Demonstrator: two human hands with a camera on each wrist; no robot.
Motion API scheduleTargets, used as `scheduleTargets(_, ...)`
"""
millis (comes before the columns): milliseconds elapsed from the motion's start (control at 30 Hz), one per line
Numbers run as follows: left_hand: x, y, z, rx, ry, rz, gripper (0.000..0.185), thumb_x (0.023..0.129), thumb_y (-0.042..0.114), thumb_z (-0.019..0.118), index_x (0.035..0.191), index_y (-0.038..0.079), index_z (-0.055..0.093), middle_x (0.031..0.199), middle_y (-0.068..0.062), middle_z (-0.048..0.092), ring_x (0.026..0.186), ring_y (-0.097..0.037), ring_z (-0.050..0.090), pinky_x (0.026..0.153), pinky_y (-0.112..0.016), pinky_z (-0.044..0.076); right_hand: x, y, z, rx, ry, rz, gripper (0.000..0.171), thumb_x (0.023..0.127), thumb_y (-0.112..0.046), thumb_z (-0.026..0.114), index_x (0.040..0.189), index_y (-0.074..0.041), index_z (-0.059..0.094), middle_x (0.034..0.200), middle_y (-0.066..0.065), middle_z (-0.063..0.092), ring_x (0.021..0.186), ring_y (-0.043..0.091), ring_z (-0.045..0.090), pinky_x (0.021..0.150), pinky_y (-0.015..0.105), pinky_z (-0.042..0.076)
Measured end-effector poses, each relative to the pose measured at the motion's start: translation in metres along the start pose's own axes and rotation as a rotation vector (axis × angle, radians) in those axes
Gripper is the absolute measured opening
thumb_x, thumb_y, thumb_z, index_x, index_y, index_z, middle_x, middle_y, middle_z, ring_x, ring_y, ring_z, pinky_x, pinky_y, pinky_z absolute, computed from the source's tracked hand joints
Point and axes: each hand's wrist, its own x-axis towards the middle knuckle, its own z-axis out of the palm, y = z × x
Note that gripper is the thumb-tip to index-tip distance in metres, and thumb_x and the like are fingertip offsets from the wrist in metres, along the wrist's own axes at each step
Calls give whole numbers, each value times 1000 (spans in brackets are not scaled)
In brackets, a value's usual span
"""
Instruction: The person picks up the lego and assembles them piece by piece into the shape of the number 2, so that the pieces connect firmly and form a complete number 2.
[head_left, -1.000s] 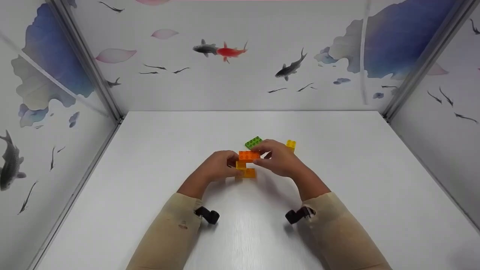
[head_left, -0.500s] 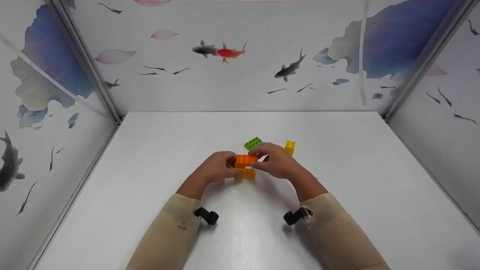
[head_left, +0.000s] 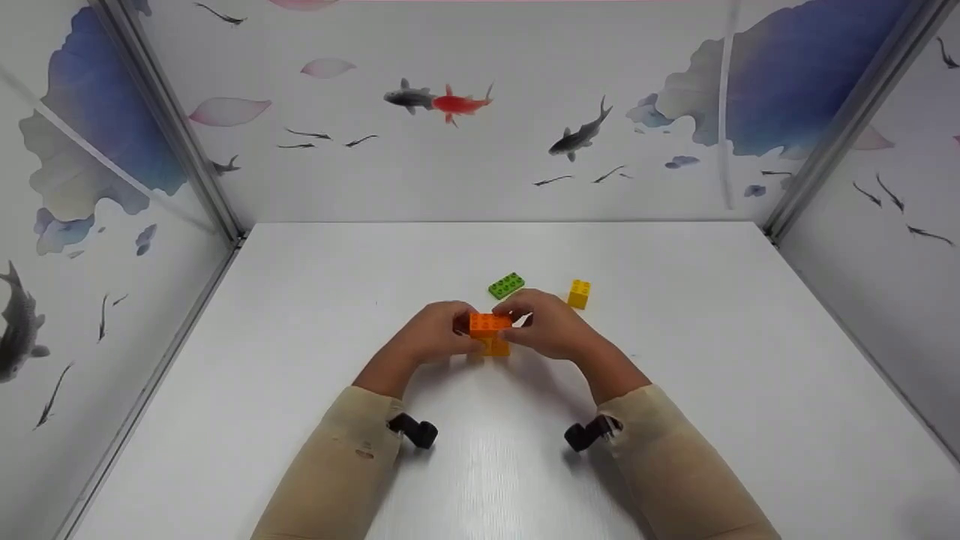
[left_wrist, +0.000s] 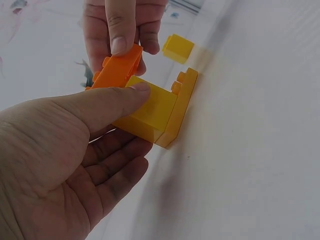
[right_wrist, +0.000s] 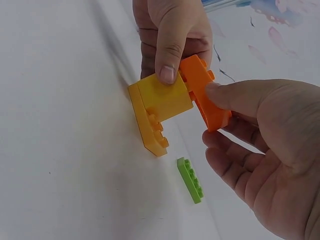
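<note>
Pinched between thumb and fingers, the orange plate (head_left: 490, 323) sits in the right hand (head_left: 551, 332), which holds it by its right end, while the left hand (head_left: 435, 335) grips the yellow block (head_left: 495, 346) beneath it, thumb laid across the block's near face and fingers curled behind. In the left wrist view the orange plate (left_wrist: 116, 68) lies on top of the yellow block (left_wrist: 149, 107), with the right hand's thumb pressing on its upper face; whether the studs are fully seated cannot be told, since the fingers cover the joint. The yellow block stands on a flat amber plate (right_wrist: 149, 129) that rests on the white table (head_left: 675, 360). The plate's long axis runs left to right across the person, roughly in line with both sets of fingertips, so the stack lies directly between the two hands, touching both, neither one clearly nearer. Beyond the hands, apart from the stack, a green plate (head_left: 506, 285) lies flat on the table with its long axis slanting away to the right, and a small yellow cube (head_left: 578, 293) stands further right, well clear of it. Of these two loose pieces the right hand is nearer to both. A sleeve (head_left: 675, 465) covers each forearm.
</note>
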Motion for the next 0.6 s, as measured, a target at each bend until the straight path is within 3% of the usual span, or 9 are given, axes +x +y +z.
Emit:
scheduleTargets(167,0,0,-1,2,-4,-13,30,92,26,85,118,18,73,116,1,75,106,-20,66,106,-42,57,0,0,1,-6,-5,-10,32,96,-15,81,127,-18,77,124,0,72,120,31,68,104,45,58)
scheduleTargets(600,-8,10,-14,-73,27,-24,34,92,31,87,123,23,74,118,3,73,112,-20,67,107,-41,58,2,-1,1,-29,-7,55,30,97,-19,82,126,-24,78,123,-4,71,115,20,66,105,42,58)
